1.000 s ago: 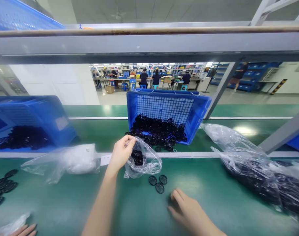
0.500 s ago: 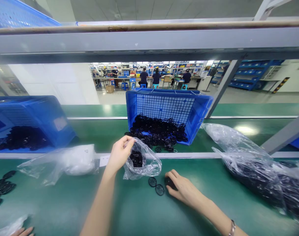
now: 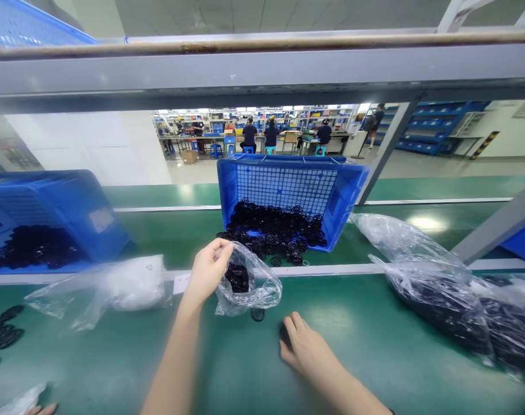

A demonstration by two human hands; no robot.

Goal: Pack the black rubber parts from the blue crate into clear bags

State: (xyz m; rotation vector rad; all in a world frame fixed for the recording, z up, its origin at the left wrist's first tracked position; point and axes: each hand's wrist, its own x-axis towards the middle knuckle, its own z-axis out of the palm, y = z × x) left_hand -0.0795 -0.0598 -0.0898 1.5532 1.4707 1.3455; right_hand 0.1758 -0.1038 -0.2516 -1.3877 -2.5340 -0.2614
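**Clear Bag (image 3: 266, 291) Pinched Open, Black Disc (image 3: 284, 337) in Hand**

From where I stood, the left hand (image 3: 208, 271) had its thumb and fingers pressed together on the rim of the clear bag, whose mouth gaped to the right; packed discs (image 3: 237, 279) showed inside. The right hand (image 3: 308, 349) was low over the green worktop (image 3: 245, 369), its fingers curled round the black disc and mostly hiding it. A loose disc (image 3: 257, 314) lay at the bag's near edge, left of that hand. Behind, a blue crate (image 3: 288, 180) sat tipped on its side, a dark heap (image 3: 275, 223) spilling from it. Off to the right slumped a filled bag (image 3: 448, 317).
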